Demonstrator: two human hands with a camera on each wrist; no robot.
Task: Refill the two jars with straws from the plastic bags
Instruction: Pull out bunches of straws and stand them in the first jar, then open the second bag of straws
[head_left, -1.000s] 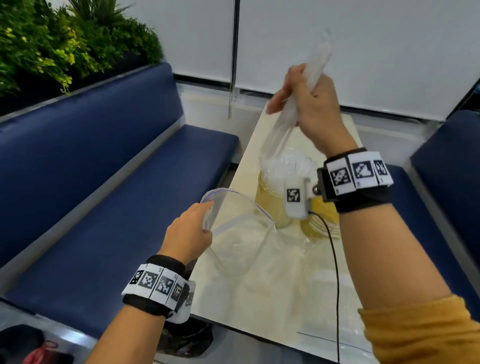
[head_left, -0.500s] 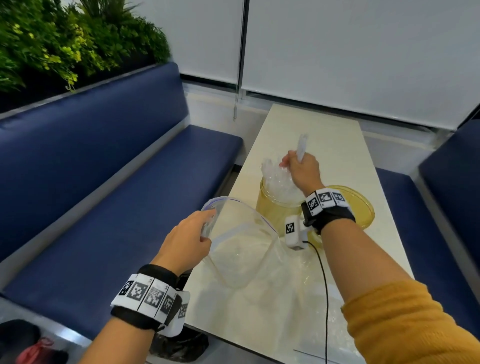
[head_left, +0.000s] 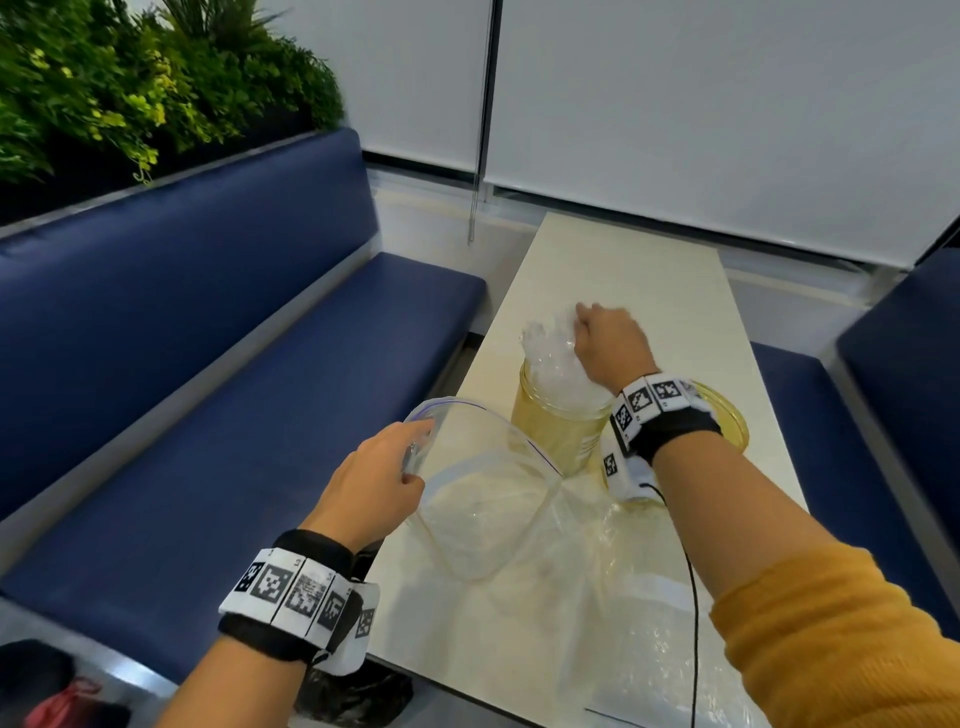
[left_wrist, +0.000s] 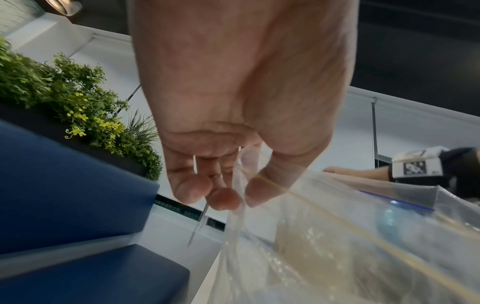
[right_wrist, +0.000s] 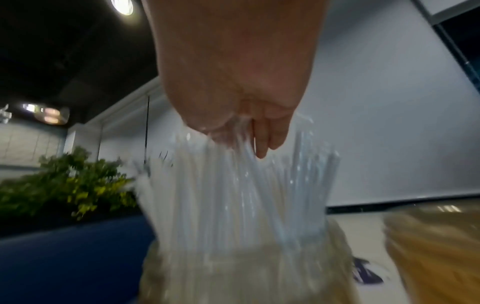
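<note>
An amber glass jar (head_left: 558, 431) stands mid-table, packed with clear straws (head_left: 550, 358) that stick up above its rim. My right hand (head_left: 597, 338) sits on top of that bundle, fingers curled down among the straw tops; the right wrist view shows the straws (right_wrist: 233, 195) running between thumb and fingers (right_wrist: 270, 135) above the jar (right_wrist: 246, 277). A second amber jar (head_left: 730, 423) stands just right, partly behind my wrist. My left hand (head_left: 415, 457) pinches the rim of an open clear zip bag (head_left: 483, 499), held up at the table's left edge; the pinch (left_wrist: 239, 199) on the bag (left_wrist: 337, 236) is plain.
Another clear plastic bag (head_left: 649, 639) lies flat on the cream table (head_left: 623, 270) near its front edge, with a black cable (head_left: 691, 597) across it. Blue benches (head_left: 234, 415) flank the table on both sides. Green plants (head_left: 130, 88) line the left bench's back.
My right hand came down from high above the table with a bundle of straws and pushed it into the jar. The left hand kept hold of the open bag's rim.
</note>
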